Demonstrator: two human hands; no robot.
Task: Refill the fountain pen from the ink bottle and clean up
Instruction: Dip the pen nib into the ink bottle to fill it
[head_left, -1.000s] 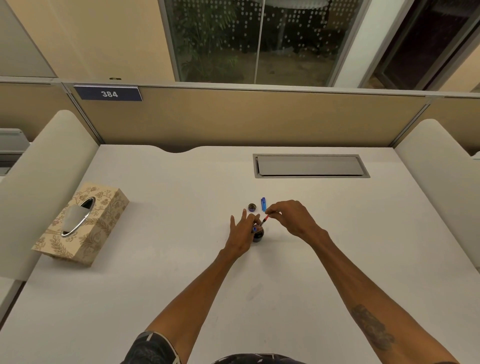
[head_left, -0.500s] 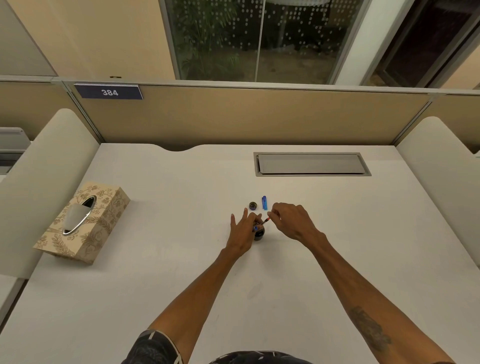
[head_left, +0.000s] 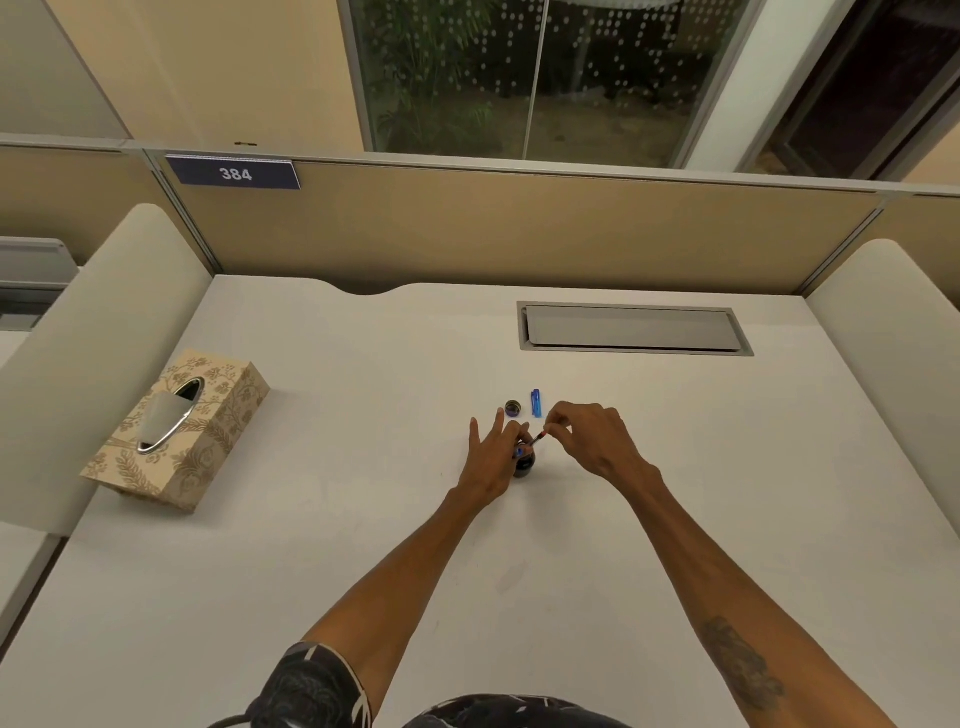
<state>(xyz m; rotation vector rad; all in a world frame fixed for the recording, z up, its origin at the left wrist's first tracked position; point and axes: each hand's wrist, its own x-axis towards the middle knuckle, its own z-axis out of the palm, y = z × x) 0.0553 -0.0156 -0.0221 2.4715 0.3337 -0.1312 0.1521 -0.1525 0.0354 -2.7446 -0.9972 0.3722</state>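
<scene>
**While fountain pen (head_left: 535, 442) stood in ink bottle (head_left: 523, 469): hand positions**

While the fountain pen leaned with its lower end in the ink bottle's mouth, the right hand (head_left: 589, 441) pinched its red-tipped upper end, fingertips together. The left hand (head_left: 491, 460) pinched the blue lower part, other fingers spread straight. Bottle cap (head_left: 513, 409) and blue pen barrel (head_left: 536, 404) lay at 12 o'clock of the bottle. Tissue box (head_left: 176, 431) at 9 o'clock, well apart.

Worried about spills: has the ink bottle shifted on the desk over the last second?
No. The ink bottle sits at the same offset from the bottle cap lying behind it.
</scene>
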